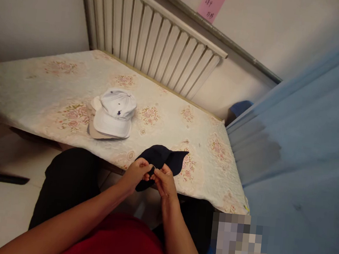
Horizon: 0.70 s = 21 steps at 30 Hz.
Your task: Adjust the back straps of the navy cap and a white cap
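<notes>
A dark navy baseball cap (157, 156) is between my hands at the near edge of the table, its brim pointing right. My left hand (137, 173) pinches the cap's back strap near a small light-coloured buckle. On the other side of that buckle, my right hand (164, 180) has its thumb and fingers closed on the strap too. The strap's exact fastening is too small to make out. Farther back on the left lies a white cap (115, 108) with a small dark emblem, stacked on a beige cap (93, 129) that is mostly hidden.
A flowered cloth covers the table (165, 110). Behind it stands a white radiator (154, 37) against the wall, with a pink note (211, 4) above. A blue curtain (306, 136) hangs along the right side. A blurred-out patch (239, 245) covers the lower right.
</notes>
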Tool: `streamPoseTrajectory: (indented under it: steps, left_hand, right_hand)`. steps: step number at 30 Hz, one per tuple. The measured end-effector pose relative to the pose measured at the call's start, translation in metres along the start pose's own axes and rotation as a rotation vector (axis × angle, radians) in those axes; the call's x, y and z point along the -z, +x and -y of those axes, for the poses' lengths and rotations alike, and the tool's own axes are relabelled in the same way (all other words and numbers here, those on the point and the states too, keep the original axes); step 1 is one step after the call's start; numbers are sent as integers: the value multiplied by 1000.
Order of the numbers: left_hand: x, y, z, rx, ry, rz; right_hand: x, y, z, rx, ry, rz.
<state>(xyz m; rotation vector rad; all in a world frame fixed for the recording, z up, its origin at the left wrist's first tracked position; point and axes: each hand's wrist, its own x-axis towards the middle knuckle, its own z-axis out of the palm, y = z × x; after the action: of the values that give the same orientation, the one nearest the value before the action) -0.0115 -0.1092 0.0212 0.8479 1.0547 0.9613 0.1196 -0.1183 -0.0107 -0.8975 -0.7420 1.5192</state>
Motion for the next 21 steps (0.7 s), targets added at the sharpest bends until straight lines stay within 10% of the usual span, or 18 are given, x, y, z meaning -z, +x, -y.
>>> streamPoseTrajectory:
  steps: [21]
  left_hand:
    - [-5,-4,-4,-36,143,-58]
  right_hand:
    - [-2,-1,1,-14,8,34]
